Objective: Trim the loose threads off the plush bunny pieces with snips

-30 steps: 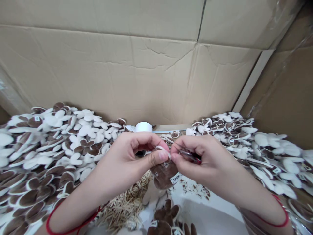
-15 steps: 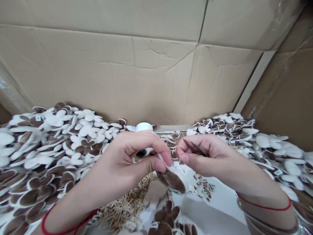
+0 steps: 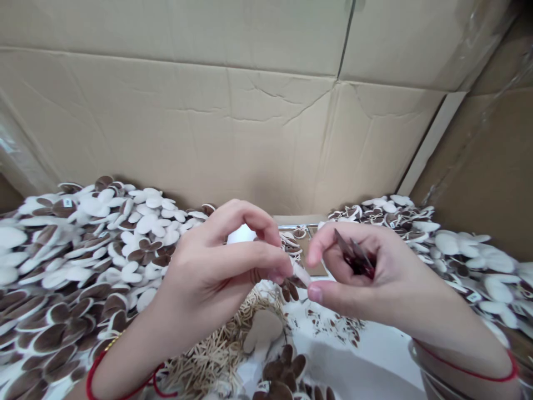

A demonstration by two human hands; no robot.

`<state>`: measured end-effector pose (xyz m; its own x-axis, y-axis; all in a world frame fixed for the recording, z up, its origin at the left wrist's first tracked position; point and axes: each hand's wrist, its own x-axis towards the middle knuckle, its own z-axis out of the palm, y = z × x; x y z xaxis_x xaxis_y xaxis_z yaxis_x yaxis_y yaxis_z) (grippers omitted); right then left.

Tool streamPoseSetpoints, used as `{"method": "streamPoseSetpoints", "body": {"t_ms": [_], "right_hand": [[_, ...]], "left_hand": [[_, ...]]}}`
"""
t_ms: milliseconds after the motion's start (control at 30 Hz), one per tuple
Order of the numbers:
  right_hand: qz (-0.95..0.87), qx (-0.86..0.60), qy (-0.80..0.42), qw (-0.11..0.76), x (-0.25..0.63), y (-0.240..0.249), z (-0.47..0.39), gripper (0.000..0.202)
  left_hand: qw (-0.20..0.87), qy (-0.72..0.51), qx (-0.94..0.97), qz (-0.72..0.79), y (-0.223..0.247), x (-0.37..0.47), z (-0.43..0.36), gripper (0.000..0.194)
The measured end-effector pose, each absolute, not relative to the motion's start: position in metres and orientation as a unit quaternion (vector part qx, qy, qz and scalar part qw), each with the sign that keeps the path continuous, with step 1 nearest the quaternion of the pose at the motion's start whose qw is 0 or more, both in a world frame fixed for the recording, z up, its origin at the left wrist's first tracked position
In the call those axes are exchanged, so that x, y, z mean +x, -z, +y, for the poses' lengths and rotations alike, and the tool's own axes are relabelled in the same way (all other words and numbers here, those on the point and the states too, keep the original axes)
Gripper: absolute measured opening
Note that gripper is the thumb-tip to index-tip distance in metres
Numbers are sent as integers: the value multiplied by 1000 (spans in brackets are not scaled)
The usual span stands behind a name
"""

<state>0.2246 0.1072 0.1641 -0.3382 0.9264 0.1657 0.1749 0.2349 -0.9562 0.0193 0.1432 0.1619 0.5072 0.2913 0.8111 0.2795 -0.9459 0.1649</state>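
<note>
My left hand (image 3: 231, 250) is closed, thumb against fingers, on a small plush bunny-shaped piece (image 3: 300, 272). Its pale edge sticks out to the right of the fingertips; the hand hides most of it. My right hand (image 3: 358, 266) has thumb and forefinger spread, close to that piece. The other fingers curl round small dark-bladed thread snips (image 3: 353, 253), whose blades point up and left. Below the hands, a heap of short beige cords (image 3: 216, 355) lies beside a beige plush piece (image 3: 262, 330) and a brown plush piece (image 3: 285, 364).
Piles of brown and white plush pieces stand at the left (image 3: 95, 250) and right (image 3: 470, 250). A cardboard wall (image 3: 250, 139) rises behind. Small dark scraps (image 3: 339, 325) lie on the white table surface (image 3: 353, 366). A white round object (image 3: 241, 234) shows behind my left hand.
My left hand has risen slightly and turned the plush piece, so its brown face no longer shows as before. My right thumb and forefinger have parted from their pinch; the snips stay in the palm.
</note>
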Motion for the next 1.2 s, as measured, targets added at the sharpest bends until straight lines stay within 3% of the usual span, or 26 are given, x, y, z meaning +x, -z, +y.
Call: {"method": "streamPoseSetpoints", "body": {"t_ms": [200,333,600,800,867,933,1067,1200], "right_hand": [[-706,-417,-344,458,213,-159,107,9],[-732,-409,-308,449,214,-159,107,12],[-732,-396,-421,361,225,-164,103,12],[-679,-388,-491,383,226,-168,100,14],[-681,-404,-455,406,222,-165,101,9],[-697,-419,-403,419,218,-162,103,19],[-727,-422,-284,462,212,-157,105,11],[-727,-407,-219,508,212,-156,104,15]], "left_hand": [[34,-442,880,170,-165,23,144,24],[43,-438,881,171,-165,23,143,25],[52,-444,880,159,-162,24,142,26],[72,-473,859,183,-164,18,144,29],[75,-480,854,185,-164,17,143,29],[79,-487,851,182,-163,18,143,29],[105,-500,843,169,-159,23,145,20],[227,-474,827,201,-158,28,144,4]]}}
